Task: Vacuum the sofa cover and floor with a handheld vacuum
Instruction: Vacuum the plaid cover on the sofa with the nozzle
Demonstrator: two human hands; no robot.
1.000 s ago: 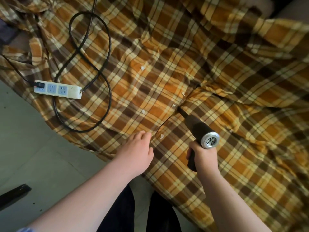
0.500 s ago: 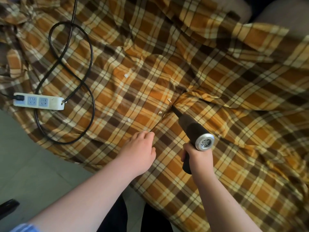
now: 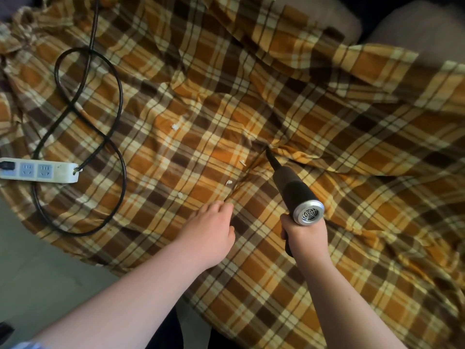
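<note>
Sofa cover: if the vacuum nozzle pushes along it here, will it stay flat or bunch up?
The sofa cover looks thin and floppy, with loose folds already, so it would probably bunch. It seems gathered at the vacuum nozzle tip. The left hand pressing beside it likely helps hold it taut.

your forearms are bare; a pale blue sleeve edge (image 3: 27,345) shows at your left elbow, dark trousers (image 3: 163,333) below.

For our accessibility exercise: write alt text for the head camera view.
A right hand pushes a handheld vacuum nozzle into a fold of a plaid sofa cover while the left hand presses the fabric flat. White crumbs lie nearby; a power strip sits left.
</note>
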